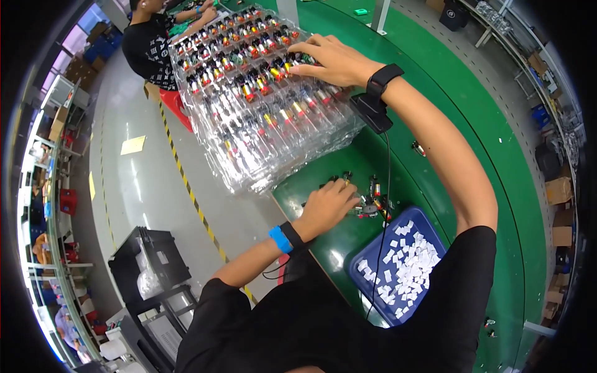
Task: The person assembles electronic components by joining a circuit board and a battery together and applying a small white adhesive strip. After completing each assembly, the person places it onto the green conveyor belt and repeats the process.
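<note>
My right hand (336,60) reaches over a stack of clear plastic trays (273,158). Its thumb and index finger are apart, at either side of a small motor-like part with a yellow band (277,73) or just beside it. Rows of similar small black, red and yellow parts (249,91) fill the top tray's pockets. My left hand (326,206) is low over the green table (336,245), fingers spread and bent down at a loose pile of these small parts (371,208). Its fingertips are partly lost among the parts.
A blue bin (356,258) of small white pieces stands near my body. A cable (389,158) hangs from my right wrist device. One loose part (418,148) lies right of the trays. A person (149,43) works at the far left. A black crate (149,261) stands at left.
</note>
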Available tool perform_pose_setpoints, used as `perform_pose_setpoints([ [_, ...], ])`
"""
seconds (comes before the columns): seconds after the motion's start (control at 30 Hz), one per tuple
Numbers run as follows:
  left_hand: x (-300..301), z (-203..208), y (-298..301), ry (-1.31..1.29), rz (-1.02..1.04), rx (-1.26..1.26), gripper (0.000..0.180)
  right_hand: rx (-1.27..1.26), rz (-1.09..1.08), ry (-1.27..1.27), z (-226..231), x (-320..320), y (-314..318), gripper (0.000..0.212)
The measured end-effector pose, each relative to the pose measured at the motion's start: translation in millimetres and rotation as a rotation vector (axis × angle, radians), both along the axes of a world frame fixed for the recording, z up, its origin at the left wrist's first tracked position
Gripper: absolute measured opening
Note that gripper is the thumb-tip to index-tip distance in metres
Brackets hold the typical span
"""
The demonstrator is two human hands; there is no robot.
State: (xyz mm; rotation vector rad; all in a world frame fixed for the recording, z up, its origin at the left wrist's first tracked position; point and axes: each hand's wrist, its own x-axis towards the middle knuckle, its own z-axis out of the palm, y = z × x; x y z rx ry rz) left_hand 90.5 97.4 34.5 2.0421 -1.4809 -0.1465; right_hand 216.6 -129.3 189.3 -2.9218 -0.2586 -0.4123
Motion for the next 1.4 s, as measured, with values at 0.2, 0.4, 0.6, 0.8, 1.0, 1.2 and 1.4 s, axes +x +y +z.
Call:
perform_pose_setpoints([
  [0.2,-3,30,16,-0.002,0.059,-0.202,0.038,-0.017,-0.035,0.033,-2,9,5,0.062],
  [0.4,26,205,81,0.143,-0.14,-0.152,0.018,-0.171,-0.044,-0.018,1,15,8,0.056],
  [0.6,186,213,39,-0.383,0.176,-0.157,0.032,-0.181,-0.009,-0.138,-1,28,13,0.05],
  [0.8,216,170,-6,-0.496,0.341,0.205,0.05,-0.14,-0.073,-0.044,-11,27,8,0.052],
  [1.0,229,161,-12,-0.431,0.297,0.208,0.055,-0.05,-0.059,0.049,5,16,14,0.052],
  [1.2,222,151,-10,-0.486,0.361,0.072,0.053,-0.004,-0.078,-0.052,5,10,12,0.046],
  [1.4,222,145,-9,-0.515,0.292,0.048,0.056,0.049,-0.03,-0.05,-1,12,1,0.045],
])
